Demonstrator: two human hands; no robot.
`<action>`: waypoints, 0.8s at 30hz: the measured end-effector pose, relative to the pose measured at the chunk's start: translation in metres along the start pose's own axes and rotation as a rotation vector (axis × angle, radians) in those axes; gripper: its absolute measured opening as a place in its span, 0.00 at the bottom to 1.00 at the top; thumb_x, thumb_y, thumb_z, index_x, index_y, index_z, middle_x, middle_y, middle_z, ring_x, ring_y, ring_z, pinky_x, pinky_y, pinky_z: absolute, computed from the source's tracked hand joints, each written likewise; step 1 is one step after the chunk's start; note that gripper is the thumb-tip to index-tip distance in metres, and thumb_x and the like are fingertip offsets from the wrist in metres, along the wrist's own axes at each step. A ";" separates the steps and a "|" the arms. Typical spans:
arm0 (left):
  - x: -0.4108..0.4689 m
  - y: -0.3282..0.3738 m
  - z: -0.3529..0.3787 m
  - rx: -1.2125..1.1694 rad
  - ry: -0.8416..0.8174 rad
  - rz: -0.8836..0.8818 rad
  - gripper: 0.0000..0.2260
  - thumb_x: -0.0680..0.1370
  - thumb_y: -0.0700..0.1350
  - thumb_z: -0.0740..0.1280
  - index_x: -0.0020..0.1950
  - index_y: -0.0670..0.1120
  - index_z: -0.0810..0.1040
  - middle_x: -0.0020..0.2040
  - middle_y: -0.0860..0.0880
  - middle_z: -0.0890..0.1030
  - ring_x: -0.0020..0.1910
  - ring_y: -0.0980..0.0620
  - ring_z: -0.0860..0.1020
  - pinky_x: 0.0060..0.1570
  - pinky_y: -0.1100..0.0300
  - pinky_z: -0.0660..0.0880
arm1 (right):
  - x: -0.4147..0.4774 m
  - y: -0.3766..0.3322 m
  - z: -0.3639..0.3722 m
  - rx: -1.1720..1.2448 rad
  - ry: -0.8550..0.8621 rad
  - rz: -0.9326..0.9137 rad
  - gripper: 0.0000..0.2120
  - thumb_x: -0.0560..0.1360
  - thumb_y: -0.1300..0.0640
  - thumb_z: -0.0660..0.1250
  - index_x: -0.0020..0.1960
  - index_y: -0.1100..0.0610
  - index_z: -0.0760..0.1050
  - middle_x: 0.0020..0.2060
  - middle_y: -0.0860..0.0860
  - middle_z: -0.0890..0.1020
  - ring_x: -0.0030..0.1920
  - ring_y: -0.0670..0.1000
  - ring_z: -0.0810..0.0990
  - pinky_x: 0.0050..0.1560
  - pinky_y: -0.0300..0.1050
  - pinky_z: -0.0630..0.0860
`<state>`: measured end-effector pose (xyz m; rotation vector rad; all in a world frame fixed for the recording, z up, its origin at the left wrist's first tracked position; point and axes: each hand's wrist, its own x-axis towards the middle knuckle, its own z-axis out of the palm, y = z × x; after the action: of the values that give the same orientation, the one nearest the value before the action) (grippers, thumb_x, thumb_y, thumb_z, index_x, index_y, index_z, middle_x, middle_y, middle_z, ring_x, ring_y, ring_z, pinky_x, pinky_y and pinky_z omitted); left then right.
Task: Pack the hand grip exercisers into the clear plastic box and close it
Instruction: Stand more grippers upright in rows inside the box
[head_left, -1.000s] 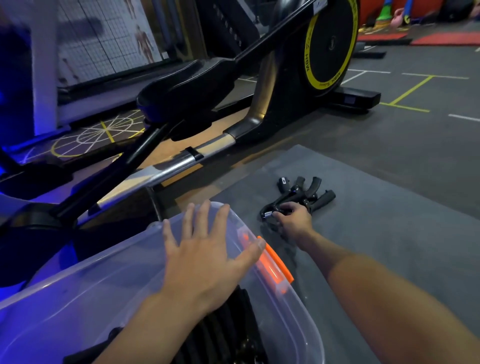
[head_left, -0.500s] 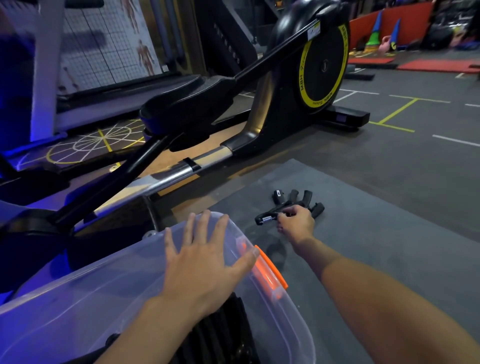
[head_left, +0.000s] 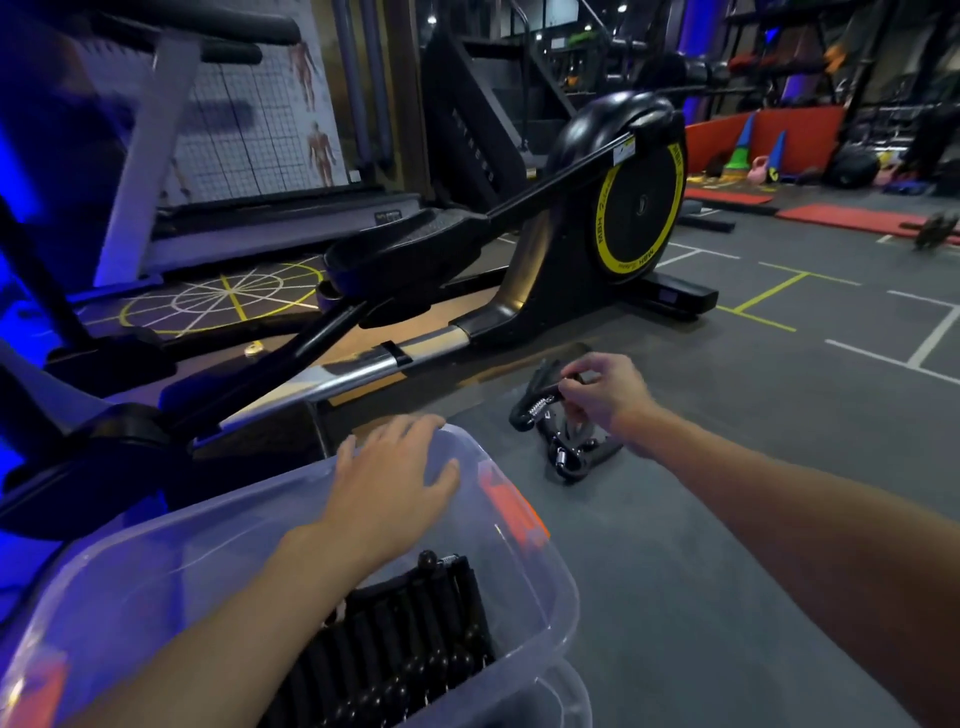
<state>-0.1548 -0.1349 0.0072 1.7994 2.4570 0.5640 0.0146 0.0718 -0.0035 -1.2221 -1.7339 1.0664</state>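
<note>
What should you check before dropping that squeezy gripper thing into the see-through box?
1. Right hand has one: ok, its fingers pinch the held exerciser.
2. Grip is firm enough to carry it: cannot tell.
3. Clear plastic box is open: ok, the packed exercisers show through the opening.
4. Box is steadied: ok, the left hand rests flat on its clear plastic.
5. Everything is picked up: not ok, loose exercisers lie on the mat.
</note>
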 end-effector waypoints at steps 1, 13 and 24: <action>-0.004 0.000 -0.006 -0.018 0.010 0.013 0.21 0.80 0.56 0.58 0.72 0.55 0.65 0.71 0.55 0.70 0.68 0.52 0.69 0.71 0.44 0.60 | -0.007 -0.011 -0.003 -0.027 -0.027 -0.033 0.05 0.70 0.62 0.69 0.39 0.53 0.79 0.29 0.60 0.81 0.28 0.55 0.77 0.35 0.56 0.80; -0.064 -0.009 -0.069 -0.207 0.105 0.067 0.24 0.79 0.49 0.66 0.74 0.53 0.65 0.70 0.52 0.71 0.68 0.51 0.70 0.66 0.51 0.69 | -0.136 -0.083 0.001 -0.238 -0.434 -0.373 0.08 0.71 0.61 0.73 0.44 0.48 0.82 0.34 0.45 0.82 0.33 0.42 0.75 0.37 0.37 0.72; -0.087 -0.018 -0.086 -0.345 0.155 0.082 0.26 0.76 0.46 0.72 0.73 0.54 0.67 0.65 0.55 0.75 0.62 0.57 0.73 0.64 0.57 0.70 | -0.175 -0.097 0.002 -0.249 -0.584 -0.489 0.11 0.73 0.64 0.70 0.46 0.48 0.82 0.38 0.45 0.83 0.39 0.44 0.80 0.43 0.40 0.77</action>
<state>-0.1638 -0.2426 0.0663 1.7765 2.2044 1.0957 0.0266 -0.1151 0.0660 -0.5760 -2.5081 0.9763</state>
